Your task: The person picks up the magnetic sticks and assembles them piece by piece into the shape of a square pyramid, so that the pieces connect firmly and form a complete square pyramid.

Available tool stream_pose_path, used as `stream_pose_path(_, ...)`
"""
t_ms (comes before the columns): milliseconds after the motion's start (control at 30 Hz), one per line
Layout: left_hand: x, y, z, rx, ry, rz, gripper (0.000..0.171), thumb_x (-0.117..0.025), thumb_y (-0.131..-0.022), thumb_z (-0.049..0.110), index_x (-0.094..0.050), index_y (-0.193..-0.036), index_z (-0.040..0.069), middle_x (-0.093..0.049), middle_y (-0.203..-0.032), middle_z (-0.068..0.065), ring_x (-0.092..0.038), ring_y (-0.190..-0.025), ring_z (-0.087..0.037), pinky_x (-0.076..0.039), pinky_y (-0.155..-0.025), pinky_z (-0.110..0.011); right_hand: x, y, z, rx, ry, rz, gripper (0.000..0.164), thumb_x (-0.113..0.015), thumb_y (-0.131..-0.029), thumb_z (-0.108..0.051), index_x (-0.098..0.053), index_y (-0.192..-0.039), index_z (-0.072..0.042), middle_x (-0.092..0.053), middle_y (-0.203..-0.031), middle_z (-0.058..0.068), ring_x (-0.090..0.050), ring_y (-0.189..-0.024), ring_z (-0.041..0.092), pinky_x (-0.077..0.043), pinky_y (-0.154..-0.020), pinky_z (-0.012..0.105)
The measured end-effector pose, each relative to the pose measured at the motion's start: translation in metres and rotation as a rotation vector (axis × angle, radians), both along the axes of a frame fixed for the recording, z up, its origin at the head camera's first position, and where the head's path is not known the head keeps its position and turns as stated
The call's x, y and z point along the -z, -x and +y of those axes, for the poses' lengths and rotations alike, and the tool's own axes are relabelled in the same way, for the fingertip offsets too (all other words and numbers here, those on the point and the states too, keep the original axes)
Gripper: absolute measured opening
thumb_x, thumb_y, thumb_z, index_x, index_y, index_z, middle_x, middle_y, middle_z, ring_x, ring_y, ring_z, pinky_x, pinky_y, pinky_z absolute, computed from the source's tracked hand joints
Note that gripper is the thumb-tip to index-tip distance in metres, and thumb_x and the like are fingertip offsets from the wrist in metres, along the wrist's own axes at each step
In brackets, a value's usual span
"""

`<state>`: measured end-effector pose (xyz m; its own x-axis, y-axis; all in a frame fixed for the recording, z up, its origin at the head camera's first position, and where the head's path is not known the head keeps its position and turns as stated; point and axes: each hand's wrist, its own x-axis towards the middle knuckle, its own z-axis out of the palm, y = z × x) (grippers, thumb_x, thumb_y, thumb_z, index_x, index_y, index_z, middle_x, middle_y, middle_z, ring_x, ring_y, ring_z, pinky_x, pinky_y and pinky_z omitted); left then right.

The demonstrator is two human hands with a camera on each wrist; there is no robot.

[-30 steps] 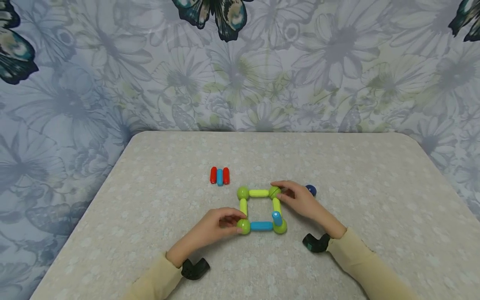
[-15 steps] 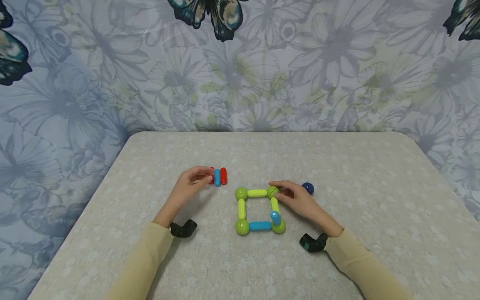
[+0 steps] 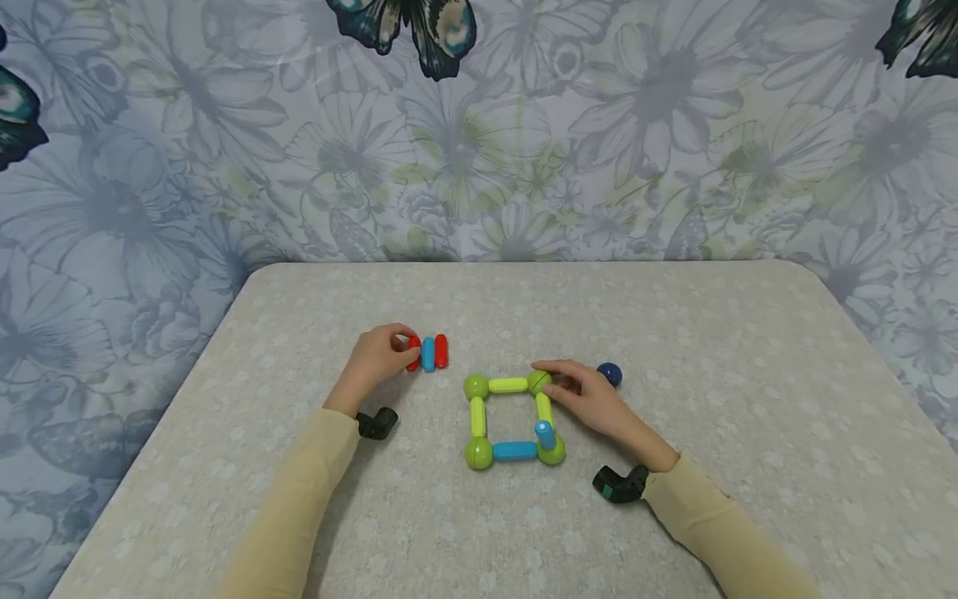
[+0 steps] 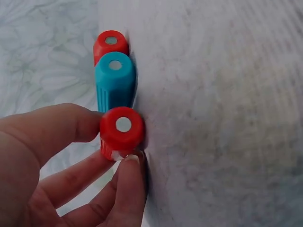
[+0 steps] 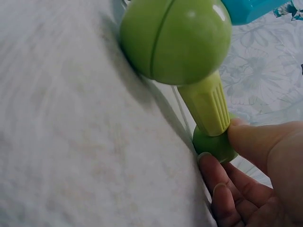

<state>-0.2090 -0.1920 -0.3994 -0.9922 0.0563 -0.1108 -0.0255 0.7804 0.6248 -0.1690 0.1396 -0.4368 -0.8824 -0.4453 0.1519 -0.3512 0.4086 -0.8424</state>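
Note:
My left hand (image 3: 374,362) pinches the leftmost red magnetic rod (image 4: 113,151) between thumb and fingers. Beside that rod lie a blue rod (image 3: 428,354) and a second red rod (image 3: 441,351), in a row on the table. A square of green balls and rods lies to the right. Three of its sides are yellow-green rods (image 3: 508,385); the near side is a blue rod (image 3: 515,451). Another blue rod (image 3: 545,434) stands up from the near right ball (image 5: 175,42). My right hand (image 3: 595,399) holds the square's far right green ball (image 5: 213,145) with thumb and fingers.
A dark blue ball (image 3: 609,374) lies just beyond my right hand. The table (image 3: 711,333) has a pale patterned cover, and its far edge meets a flowered wall covering (image 3: 524,150). Dark wrist cameras (image 3: 621,484) are worn at both wrists.
My left hand has left the square's near left ball, moved away and left to the row of rods, and taken hold of the leftmost red rod. My right hand has stayed at its ball.

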Motion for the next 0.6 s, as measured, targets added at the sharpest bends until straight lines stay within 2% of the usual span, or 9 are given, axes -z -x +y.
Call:
stream_pose_path(100, -0.002, -0.003, -0.004, -0.012, -0.02, -0.009, 0.029, -0.065, -0.088, 0.019, -0.06, -0.111, 0.003, -0.061, -0.094, -0.013, -0.055, -0.074, -0.025, -0.047, -0.062, -0.034, -0.001, 0.0, -0.001, 0.005, -0.001, 0.001, 0.034, -0.061, -0.093, -0.015, -0.06, -0.127, -0.011, -0.06, -0.117, 0.004, -0.057, -0.084, 0.015, -0.048, -0.071, 0.033)
stream_pose_path(200, 0.0, -0.007, -0.009, -0.022, -0.083, -0.006, 0.033, -0.065, -0.089, 0.018, -0.058, -0.118, 0.003, -0.06, -0.101, -0.017, -0.057, -0.086, -0.03, -0.05, -0.069, -0.038, -0.001, 0.001, -0.001, 0.005, 0.0, 0.003, 0.034, -0.061, -0.093, -0.014, -0.06, -0.126, -0.011, -0.06, -0.117, 0.004, -0.057, -0.085, 0.015, -0.048, -0.071, 0.033)
stream_pose_path(300, 0.004, -0.014, -0.014, -0.034, -0.186, 0.005, 0.039, -0.065, -0.09, 0.016, -0.056, -0.125, 0.002, -0.058, -0.11, -0.02, -0.056, -0.099, -0.034, -0.051, -0.076, -0.041, 0.0, 0.001, -0.001, 0.001, 0.003, 0.011, 0.034, -0.061, -0.093, -0.014, -0.06, -0.126, -0.011, -0.06, -0.117, 0.005, -0.057, -0.085, 0.015, -0.048, -0.072, 0.033)
stream_pose_path(400, 0.006, -0.025, -0.014, -0.042, -0.323, 0.003, 0.04, -0.065, -0.09, 0.016, -0.056, -0.127, 0.003, -0.058, -0.114, -0.017, -0.056, -0.101, -0.031, -0.05, -0.079, -0.038, 0.002, 0.001, 0.0, -0.003, 0.006, 0.021, 0.034, -0.06, -0.093, -0.015, -0.059, -0.126, -0.01, -0.06, -0.117, 0.005, -0.057, -0.085, 0.014, -0.048, -0.071, 0.032)
stream_pose_path(500, 0.005, -0.041, -0.007, 0.016, -0.5, -0.009, 0.038, -0.065, -0.09, 0.015, -0.057, -0.125, 0.001, -0.059, -0.114, -0.015, -0.057, -0.098, -0.027, -0.05, -0.079, -0.035, 0.002, 0.0, 0.0, -0.004, 0.007, 0.028, 0.034, -0.06, -0.093, -0.016, -0.059, -0.126, -0.011, -0.06, -0.115, 0.004, -0.057, -0.084, 0.014, -0.048, -0.069, 0.031)
stream_pose_path(600, 0.004, -0.058, 0.006, 0.149, -0.662, -0.048, 0.039, -0.064, -0.09, 0.012, -0.054, -0.125, -0.004, -0.059, -0.115, -0.017, -0.058, -0.099, -0.026, -0.05, -0.081, -0.035, 0.001, 0.0, 0.001, -0.008, 0.011, 0.038, 0.033, -0.06, -0.093, -0.015, -0.06, -0.126, -0.01, -0.061, -0.114, 0.004, -0.057, -0.082, 0.015, -0.048, -0.068, 0.031)
